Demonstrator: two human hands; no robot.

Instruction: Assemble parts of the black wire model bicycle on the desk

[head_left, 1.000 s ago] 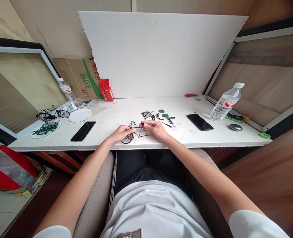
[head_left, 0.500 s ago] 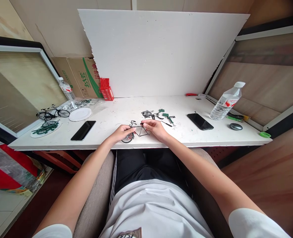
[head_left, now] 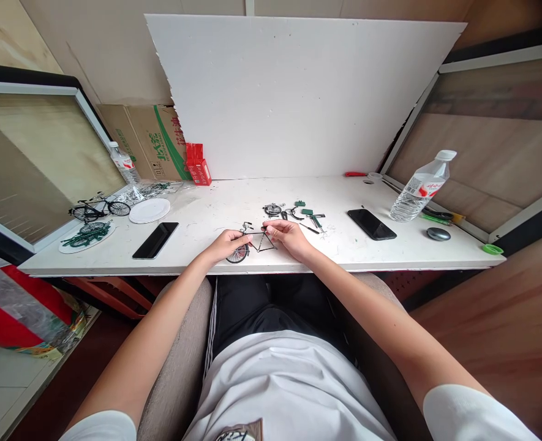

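Observation:
A small black model bicycle (head_left: pixel 239 253) is between my hands close to the table's front edge. It shows a front wheel, handlebars and a thin frame; no rear wheel shows on it. My left hand (head_left: pixel 225 246) pinches it at the front, just behind the handlebars. Closed at the saddle end, my right hand (head_left: pixel 291 240) has its thumb and fingertips on the small dark saddle (head_left: pixel 264 229). Beyond the hands lie loose model parts: a black wheel piece (head_left: pixel 273 210), green pieces (head_left: pixel 307 212) and a thin black rod (head_left: pixel 309 228).
A phone (head_left: pixel 155 240) lies to the left, another phone (head_left: pixel 372 224) to the right. A water bottle (head_left: pixel 420 188) stands near a grey oval object (head_left: pixel 438 234). At left are a finished-looking model bicycle (head_left: pixel 97 209) and a white plate (head_left: pixel 149 211). A white board (head_left: pixel 302 98) rises behind.
The camera view has shifted very slightly. Both hands keep their hold on the model bicycle, with hardly any visible movement.

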